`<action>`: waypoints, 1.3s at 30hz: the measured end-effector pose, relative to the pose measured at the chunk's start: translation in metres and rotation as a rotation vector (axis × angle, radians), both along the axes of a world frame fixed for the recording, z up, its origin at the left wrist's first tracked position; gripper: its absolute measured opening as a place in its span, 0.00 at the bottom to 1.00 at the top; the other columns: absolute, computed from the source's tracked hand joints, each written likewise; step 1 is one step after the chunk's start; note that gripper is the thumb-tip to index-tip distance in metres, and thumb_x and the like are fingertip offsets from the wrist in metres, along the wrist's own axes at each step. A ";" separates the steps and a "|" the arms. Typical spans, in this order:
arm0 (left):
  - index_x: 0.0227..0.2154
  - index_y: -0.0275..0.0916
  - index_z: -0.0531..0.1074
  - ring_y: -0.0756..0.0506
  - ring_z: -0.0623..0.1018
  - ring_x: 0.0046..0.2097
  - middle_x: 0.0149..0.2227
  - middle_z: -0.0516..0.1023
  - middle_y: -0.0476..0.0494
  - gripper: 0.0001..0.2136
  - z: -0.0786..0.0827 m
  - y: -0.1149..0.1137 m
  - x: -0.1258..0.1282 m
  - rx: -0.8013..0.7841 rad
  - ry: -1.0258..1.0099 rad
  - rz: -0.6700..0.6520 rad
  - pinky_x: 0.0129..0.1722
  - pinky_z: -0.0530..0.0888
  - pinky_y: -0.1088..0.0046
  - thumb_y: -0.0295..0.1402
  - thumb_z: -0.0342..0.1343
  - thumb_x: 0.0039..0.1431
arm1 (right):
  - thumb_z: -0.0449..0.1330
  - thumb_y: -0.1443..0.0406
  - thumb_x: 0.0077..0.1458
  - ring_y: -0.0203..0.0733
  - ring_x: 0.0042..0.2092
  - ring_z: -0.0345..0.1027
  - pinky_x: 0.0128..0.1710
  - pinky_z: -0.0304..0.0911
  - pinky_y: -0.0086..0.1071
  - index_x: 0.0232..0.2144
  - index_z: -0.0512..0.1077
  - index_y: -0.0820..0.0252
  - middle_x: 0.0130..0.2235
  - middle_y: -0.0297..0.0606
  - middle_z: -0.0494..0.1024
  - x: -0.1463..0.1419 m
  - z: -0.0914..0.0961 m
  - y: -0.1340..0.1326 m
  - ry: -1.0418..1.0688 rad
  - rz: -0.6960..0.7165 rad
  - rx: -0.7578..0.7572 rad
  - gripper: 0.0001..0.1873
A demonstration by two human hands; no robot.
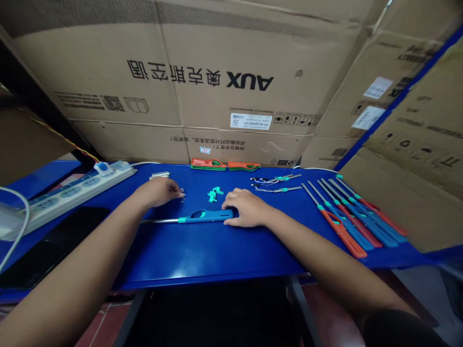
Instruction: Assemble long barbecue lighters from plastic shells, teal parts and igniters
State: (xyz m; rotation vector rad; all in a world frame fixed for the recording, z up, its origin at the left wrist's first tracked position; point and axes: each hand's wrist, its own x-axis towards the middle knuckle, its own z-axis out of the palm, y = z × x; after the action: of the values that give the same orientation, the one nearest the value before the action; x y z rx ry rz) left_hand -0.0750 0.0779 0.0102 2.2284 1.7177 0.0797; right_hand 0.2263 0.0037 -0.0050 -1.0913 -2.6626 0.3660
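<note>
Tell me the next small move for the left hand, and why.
Probably carry the small metal piece at the left hand's fingertips over to the blue utility lighter, since the right hand is steadying that lighter on the blue bench.

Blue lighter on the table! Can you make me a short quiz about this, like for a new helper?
1. Which hand touches the grip of the long blue lighter: the left hand or the right hand?
2. True or false: the small teal plastic pieces lie between the two hands.
3. Fill in the word: the row of long lighters lies on the ____ side of the blue table, as the head camera sees it.

Key: 1. right hand; 2. true; 3. right.
</note>
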 end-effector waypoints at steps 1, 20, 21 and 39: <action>0.29 0.42 0.81 0.42 0.79 0.36 0.34 0.84 0.44 0.16 -0.002 0.000 -0.001 -0.017 -0.006 -0.001 0.34 0.68 0.74 0.48 0.59 0.45 | 0.71 0.55 0.49 0.50 0.48 0.67 0.49 0.61 0.44 0.40 0.78 0.58 0.45 0.42 0.78 0.004 0.003 0.003 0.015 0.023 -0.009 0.19; 0.32 0.39 0.80 0.44 0.79 0.36 0.32 0.83 0.49 0.17 -0.001 -0.008 0.020 -0.157 -0.288 -0.053 0.37 0.72 0.73 0.45 0.57 0.43 | 0.58 0.62 0.63 0.39 0.38 0.72 0.41 0.64 0.33 0.41 0.78 0.58 0.38 0.40 0.80 0.015 -0.003 -0.007 0.339 -0.117 0.133 0.09; 0.32 0.38 0.80 0.44 0.79 0.35 0.32 0.83 0.49 0.17 0.002 -0.010 0.022 -0.140 -0.270 -0.057 0.36 0.71 0.73 0.45 0.57 0.44 | 0.58 0.63 0.63 0.40 0.40 0.72 0.43 0.64 0.33 0.41 0.77 0.58 0.39 0.40 0.80 0.008 -0.003 -0.009 0.321 -0.097 0.120 0.10; 0.28 0.40 0.77 0.43 0.75 0.33 0.29 0.79 0.45 0.14 -0.003 0.010 -0.025 -0.266 -0.025 -0.148 0.34 0.68 0.71 0.46 0.58 0.45 | 0.61 0.59 0.59 0.38 0.34 0.68 0.35 0.59 0.32 0.34 0.75 0.59 0.32 0.36 0.76 0.073 0.018 0.003 0.021 -0.210 -0.017 0.08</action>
State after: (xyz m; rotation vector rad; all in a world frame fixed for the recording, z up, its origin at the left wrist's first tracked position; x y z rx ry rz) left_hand -0.1003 0.0879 0.0069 2.1373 1.4500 -0.1461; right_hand 0.2988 0.0063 0.0127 -1.3491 -2.4998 0.3565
